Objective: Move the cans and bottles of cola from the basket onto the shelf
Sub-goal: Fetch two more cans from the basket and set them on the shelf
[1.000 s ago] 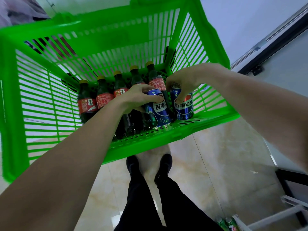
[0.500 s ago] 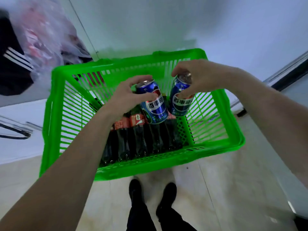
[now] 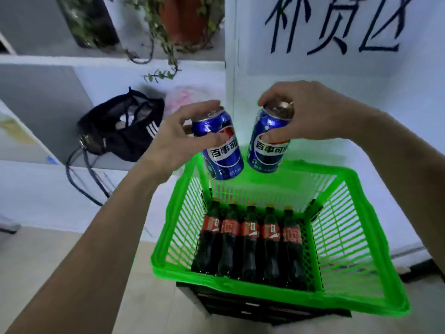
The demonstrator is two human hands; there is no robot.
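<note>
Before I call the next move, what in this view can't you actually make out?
Head view only:
- Target shelf spot: not identifiable.
- Bottle bases: hidden behind the basket's near rim.
- Left hand's can, right hand's can: labels partly covered by left hand and right hand.
- Black bag contents: too dark.

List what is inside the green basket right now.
Five dark cola bottles with red labels lie side by side in the green basket. No cans are visible inside; its near wall hides the bottle bottoms. Each hand holds a blue can above it.
</note>
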